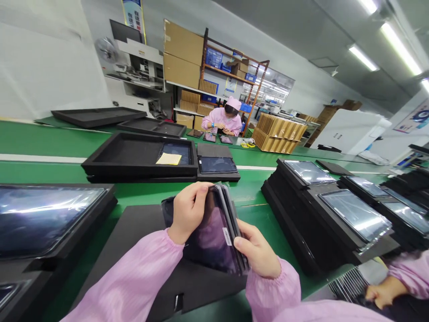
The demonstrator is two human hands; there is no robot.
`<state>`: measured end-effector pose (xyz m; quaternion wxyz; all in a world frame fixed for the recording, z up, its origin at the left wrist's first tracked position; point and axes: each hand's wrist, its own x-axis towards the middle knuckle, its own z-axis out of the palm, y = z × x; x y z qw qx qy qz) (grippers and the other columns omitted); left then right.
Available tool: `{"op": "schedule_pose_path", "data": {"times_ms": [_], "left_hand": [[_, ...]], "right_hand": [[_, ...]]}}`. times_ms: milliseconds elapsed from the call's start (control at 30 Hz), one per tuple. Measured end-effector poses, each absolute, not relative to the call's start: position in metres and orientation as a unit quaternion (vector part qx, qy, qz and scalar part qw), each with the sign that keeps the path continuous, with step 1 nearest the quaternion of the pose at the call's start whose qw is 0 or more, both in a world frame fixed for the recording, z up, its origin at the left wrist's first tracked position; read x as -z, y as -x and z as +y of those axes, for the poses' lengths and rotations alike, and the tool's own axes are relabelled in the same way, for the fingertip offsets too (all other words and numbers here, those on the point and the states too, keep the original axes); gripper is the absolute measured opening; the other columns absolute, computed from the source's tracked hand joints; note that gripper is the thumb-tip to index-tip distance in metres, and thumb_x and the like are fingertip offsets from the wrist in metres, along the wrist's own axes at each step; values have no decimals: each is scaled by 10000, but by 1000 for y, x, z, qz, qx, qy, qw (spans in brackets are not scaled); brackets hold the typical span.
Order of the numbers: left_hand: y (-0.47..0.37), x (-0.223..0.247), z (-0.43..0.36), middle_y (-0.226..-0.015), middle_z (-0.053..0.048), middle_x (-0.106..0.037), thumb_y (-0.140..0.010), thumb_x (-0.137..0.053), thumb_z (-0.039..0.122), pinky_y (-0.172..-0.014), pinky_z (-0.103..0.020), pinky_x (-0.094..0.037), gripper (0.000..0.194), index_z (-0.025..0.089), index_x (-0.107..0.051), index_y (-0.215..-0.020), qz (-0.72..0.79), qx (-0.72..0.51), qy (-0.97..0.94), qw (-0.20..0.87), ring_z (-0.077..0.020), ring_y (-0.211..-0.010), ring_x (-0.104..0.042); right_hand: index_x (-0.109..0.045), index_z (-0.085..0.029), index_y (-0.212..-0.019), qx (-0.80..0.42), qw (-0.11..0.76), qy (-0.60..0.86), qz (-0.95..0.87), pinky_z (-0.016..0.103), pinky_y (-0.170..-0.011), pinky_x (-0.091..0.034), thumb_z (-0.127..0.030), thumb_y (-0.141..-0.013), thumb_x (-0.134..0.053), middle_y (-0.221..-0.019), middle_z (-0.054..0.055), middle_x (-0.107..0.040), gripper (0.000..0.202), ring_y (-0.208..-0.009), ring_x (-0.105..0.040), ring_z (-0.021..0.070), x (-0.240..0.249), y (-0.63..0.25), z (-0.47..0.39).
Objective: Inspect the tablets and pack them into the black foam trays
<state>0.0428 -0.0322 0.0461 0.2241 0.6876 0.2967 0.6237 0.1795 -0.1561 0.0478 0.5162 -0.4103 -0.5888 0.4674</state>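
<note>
Several thin dark glossy panels (214,237) stand tilted together between my hands, a small white label on the front one. My left hand (189,210) is closed on their upper left edge, its thumb near the top corner. At their right side, my right hand (258,248) grips the edges between thumb and fingers. Beneath them a flat black foam sheet (134,250) lies on the green table (251,210). Which panels each hand holds separately is hard to tell.
Black foam trays with screens stand at left (53,219) and right (335,201). A black tray (140,154) with a yellow note (169,158) lies ahead. Another person (224,118) sits across the table; a co-worker's hand (385,290) shows at lower right.
</note>
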Motion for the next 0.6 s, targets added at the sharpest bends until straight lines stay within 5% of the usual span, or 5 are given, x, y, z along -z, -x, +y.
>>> {"op": "schedule_pose_path", "data": {"times_ms": [200,433,600], "left_hand": [[-55,-48,-20,-796,-58,-807,-858,-443,424,-672,-268,-565,408,175,-756,-775,303,-582,-688,311,-211,-728,-748],[-56,-47,-15,-779,-61,-794,-841,-459,468,-700,-286,-571,406,182,-733,-749,300,-566,-682,352,-219,-737,-731],[-53,-47,-7,-707,-67,-756,-824,-499,526,-681,-306,-570,416,189,-692,-675,319,-580,-658,359,-232,-718,-707]], "right_hand": [[-728,-248,-1221,-446,593,428,-516,391,-1092,-423,-496,-936,-586,-1185,51,-738,404,-1138,-638,266,-35,-174,-156],[-741,-169,-1160,-456,561,425,-545,330,-798,-513,-564,-966,-500,-974,64,-755,501,-836,-655,232,-43,-182,-148],[-738,-172,-1160,-442,573,416,-550,325,-814,-495,-554,-980,-473,-1013,65,-747,499,-887,-647,243,-46,-176,-139]]}}
